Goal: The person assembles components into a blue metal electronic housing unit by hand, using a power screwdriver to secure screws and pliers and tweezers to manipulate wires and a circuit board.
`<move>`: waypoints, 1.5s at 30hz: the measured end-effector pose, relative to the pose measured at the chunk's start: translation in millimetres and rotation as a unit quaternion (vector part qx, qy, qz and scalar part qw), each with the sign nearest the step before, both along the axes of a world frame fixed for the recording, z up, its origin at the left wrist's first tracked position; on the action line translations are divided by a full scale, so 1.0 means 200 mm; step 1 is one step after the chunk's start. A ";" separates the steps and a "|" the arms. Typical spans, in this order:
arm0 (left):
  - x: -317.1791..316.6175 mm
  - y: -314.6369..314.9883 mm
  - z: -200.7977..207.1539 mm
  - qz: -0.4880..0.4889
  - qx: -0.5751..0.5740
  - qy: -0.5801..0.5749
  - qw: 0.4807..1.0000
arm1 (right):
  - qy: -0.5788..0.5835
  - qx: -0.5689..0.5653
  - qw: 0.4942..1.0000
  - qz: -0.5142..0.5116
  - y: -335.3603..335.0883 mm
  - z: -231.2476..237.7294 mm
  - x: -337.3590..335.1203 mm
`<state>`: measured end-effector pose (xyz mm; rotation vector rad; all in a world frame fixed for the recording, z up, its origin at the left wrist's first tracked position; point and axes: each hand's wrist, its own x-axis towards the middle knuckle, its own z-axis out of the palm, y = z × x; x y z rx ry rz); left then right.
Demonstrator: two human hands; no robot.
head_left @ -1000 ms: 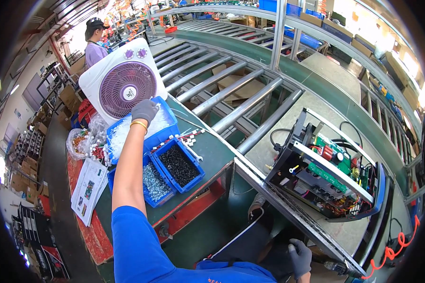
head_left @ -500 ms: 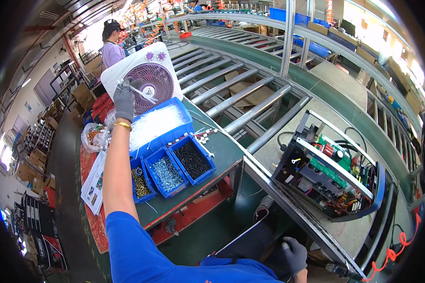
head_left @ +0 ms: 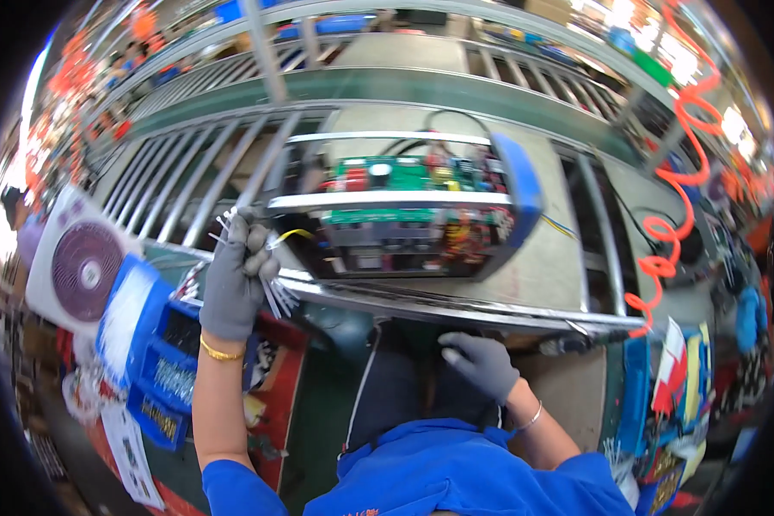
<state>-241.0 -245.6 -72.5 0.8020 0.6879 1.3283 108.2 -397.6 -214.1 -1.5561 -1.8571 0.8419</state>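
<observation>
My left hand [head_left: 235,288], in a grey glove, is closed round a bunch of thin white cable ties [head_left: 279,297]; their ends stick out above and below the fingers. It is beside the left end of an uncovered electrical unit [head_left: 430,199] with a blue end panel, green circuit boards and bundled wires. A short yellow wire [head_left: 297,233] juts from the unit close to my fingers. My right hand [head_left: 483,365], also gloved, hovers over my lap in front of the bench edge, fingers loosely stretched out and nothing visible in it.
At left stand a blue bin of white ties [head_left: 129,301], smaller blue bins of screws [head_left: 170,377] and a white fan [head_left: 84,262]. A roller conveyor [head_left: 181,185] runs behind. An orange coiled hose [head_left: 662,232] hangs at right, above a power tool [head_left: 563,344].
My view has swung right to the unit. My left hand has come from above the bin by the fan to the unit, carrying white ties. My right hand has moved up slightly over my lap.
</observation>
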 end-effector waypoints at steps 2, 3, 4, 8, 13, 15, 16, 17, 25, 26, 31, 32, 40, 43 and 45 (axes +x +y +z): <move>0.22 -0.03 0.06 -0.016 0.023 0.116 0.993 | 0.034 0.026 0.997 -0.065 0.01 0.01 0.14; 0.34 -0.05 0.10 -0.021 0.068 0.174 0.982 | 0.062 0.054 0.990 -0.111 0.02 0.03 0.19; 0.43 -0.06 0.11 -0.021 0.086 0.209 0.974 | 0.077 0.036 0.985 -0.148 0.03 0.09 0.23; 0.77 -0.07 0.13 -0.005 0.233 0.324 0.917 | 0.182 0.057 0.964 -0.185 0.10 0.26 0.29; 0.95 0.02 0.06 0.097 0.452 0.463 0.756 | 0.177 0.201 0.959 -0.095 0.23 0.36 0.16; 0.98 0.01 0.05 0.074 0.435 0.572 0.691 | 0.169 0.216 0.957 -0.095 0.28 0.37 0.09; 0.98 0.03 0.03 0.058 0.416 0.594 0.686 | 0.100 0.207 0.966 -0.118 0.30 0.38 0.06; 0.98 0.03 0.03 0.058 0.417 0.594 0.685 | 0.029 0.196 0.970 -0.141 0.31 0.38 0.03; 0.96 0.09 -0.02 0.051 0.416 0.528 0.739 | 0.396 0.025 0.909 -0.129 0.46 0.36 -0.08; 0.95 0.08 -0.02 0.050 0.417 0.527 0.739 | 0.403 0.022 0.905 -0.132 0.46 0.36 -0.09; 0.96 0.09 -0.05 0.065 0.391 0.508 0.765 | 0.376 0.056 0.913 -0.151 0.42 0.35 -0.09; 0.96 0.09 -0.05 0.064 0.392 0.507 0.765 | 0.369 0.079 0.912 -0.158 0.40 0.35 -0.08; 0.97 0.05 -0.03 0.093 0.405 0.527 0.741 | 0.177 0.193 0.956 -0.130 0.39 0.37 -0.04; 0.97 0.06 -0.03 0.056 0.396 0.492 0.773 | 0.009 0.216 0.968 -0.129 0.43 0.39 -0.04; 0.97 0.04 -0.02 0.044 0.390 0.493 0.776 | -0.025 0.218 0.966 -0.137 0.43 0.41 -0.05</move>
